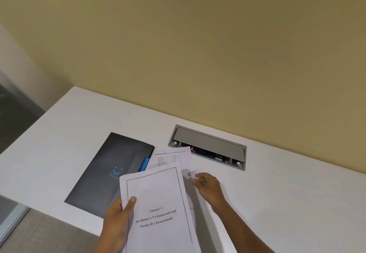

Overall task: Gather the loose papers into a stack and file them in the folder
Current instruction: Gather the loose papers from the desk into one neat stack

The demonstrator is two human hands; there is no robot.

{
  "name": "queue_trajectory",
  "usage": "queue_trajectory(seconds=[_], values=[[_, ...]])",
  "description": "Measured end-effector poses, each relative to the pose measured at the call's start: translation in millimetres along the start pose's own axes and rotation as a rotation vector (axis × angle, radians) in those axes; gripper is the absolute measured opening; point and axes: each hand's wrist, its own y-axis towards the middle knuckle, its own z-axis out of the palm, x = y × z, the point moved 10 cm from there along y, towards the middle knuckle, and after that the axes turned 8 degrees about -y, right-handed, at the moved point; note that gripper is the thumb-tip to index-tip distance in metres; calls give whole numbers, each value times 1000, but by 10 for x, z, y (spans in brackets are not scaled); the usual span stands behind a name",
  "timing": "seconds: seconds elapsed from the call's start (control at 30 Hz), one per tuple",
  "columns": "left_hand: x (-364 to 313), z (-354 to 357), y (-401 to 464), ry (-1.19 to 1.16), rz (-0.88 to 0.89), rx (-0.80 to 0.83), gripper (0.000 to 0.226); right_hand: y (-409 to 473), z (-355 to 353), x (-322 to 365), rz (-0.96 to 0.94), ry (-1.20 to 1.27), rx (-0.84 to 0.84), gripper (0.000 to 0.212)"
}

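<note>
My left hand (116, 223) grips a stack of printed papers (158, 203) by its left edge and holds it above the desk; the top sheet reads "Chapter 3". Behind the stack, a loose sheet (174, 158) with a small table lies flat on the white desk. My right hand (208, 187) is at the right of the stack, its fingertips on the edge of a sheet lying there. The dark grey folder (111, 171), closed, with a blue tab and a smile logo, lies to the left, partly covered by the stack.
A grey cable box (208, 146) with a hinged lid is set into the white desk (277, 183) behind the papers, near the beige wall. The desk's left edge drops to a grey floor (15, 114).
</note>
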Motion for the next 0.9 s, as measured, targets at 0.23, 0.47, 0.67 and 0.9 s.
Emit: queue_trajectory(seconds=[0.23, 0.47, 0.67, 0.9], values=[[44, -555, 196, 103, 41, -136, 12, 702, 144, 531, -85, -179, -39, 58], [140, -824, 421, 145, 33, -165, 14, 1130, 325, 626, -25, -209, 57, 52], [77, -733, 444, 89, 35, -146, 18, 1119, 301, 627, -72, -96, -29, 47], [-9, -517, 383, 50, 40, -125, 10, 842, 300, 580, -199, -33, -31, 58]])
